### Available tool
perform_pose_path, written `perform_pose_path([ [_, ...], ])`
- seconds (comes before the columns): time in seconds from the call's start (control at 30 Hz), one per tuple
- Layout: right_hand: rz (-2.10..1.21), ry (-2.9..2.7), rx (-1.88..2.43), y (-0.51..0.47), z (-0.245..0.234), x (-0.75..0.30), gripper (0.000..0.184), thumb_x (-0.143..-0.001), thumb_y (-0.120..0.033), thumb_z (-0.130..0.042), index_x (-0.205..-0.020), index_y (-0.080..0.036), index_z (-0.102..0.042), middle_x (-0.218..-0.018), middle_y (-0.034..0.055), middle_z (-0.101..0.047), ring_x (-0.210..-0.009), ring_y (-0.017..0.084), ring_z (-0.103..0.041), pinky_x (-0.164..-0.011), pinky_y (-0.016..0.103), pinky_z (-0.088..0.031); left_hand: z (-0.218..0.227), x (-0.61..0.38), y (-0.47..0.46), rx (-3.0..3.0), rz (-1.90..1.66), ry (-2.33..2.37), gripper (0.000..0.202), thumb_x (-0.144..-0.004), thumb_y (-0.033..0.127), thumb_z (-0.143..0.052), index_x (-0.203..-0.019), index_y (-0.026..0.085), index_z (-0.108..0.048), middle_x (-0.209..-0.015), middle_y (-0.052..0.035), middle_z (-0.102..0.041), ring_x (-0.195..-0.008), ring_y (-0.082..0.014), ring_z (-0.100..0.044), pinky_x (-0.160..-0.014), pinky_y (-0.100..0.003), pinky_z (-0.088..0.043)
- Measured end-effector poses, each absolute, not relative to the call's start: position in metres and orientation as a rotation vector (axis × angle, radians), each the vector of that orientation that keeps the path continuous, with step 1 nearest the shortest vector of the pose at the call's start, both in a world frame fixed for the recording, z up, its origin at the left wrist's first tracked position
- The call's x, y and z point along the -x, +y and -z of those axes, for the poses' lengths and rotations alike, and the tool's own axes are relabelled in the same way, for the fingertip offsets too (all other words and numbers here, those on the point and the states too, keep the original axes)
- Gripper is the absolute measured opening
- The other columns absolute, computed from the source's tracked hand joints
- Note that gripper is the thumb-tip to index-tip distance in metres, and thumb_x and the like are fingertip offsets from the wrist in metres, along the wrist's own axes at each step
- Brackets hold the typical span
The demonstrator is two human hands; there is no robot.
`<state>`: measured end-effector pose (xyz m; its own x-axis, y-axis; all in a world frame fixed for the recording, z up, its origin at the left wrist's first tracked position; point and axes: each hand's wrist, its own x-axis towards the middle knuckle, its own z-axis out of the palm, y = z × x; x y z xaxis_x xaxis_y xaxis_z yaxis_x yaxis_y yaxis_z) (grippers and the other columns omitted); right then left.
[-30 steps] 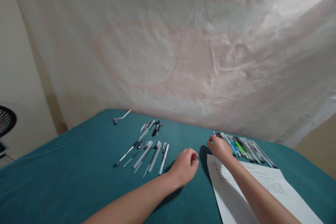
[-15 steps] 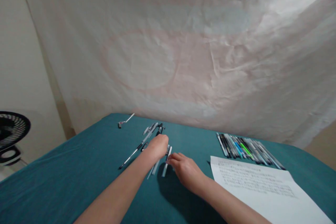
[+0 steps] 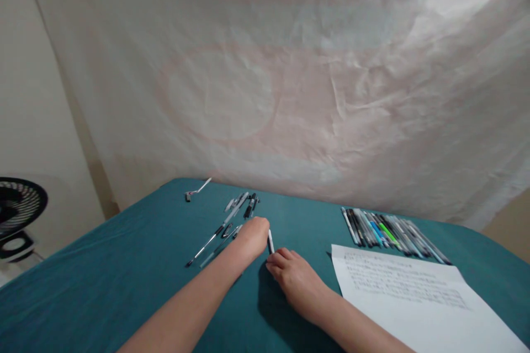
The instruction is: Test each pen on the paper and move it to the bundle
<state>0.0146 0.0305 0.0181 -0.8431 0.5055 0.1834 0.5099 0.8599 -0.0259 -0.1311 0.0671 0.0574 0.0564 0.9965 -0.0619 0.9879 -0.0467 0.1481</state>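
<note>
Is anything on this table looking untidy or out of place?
Mildly, yes: loose pens beside the left hand lie at mixed angles, unlike the tight row of pens at right. A white-handled item lies apart, toward the far left.

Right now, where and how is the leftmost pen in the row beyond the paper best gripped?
Probably mid-barrel, pinched from above, reaching in from its left: the leftmost pen lies flat and slim, with teal cloth on that side and neighbouring pens crowding its right.

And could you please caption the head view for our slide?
Left hand and right hand near opposite ends of a white pen.
</note>
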Motion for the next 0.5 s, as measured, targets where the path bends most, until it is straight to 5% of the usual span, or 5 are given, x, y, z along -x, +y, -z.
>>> perform_pose_path([
  [0.5, -0.034, -2.705, 1.296, 0.051, -0.026, -0.036, 0.017, -0.080, -0.015, -0.045, -0.090, -0.018, -0.058, -0.090, 0.0051, -0.060, -0.081, 0.016, -0.058, -0.066, 0.024, -0.038, -0.052, 0.117, 0.060, -2.195, -0.042, 2.047, 0.012, -0.071, 0.011, -0.057, -0.074, 0.011, -0.068, -0.081, -0.0187, -0.068, -0.085, -0.0288, -0.065, -0.074, -0.033, -0.049],
])
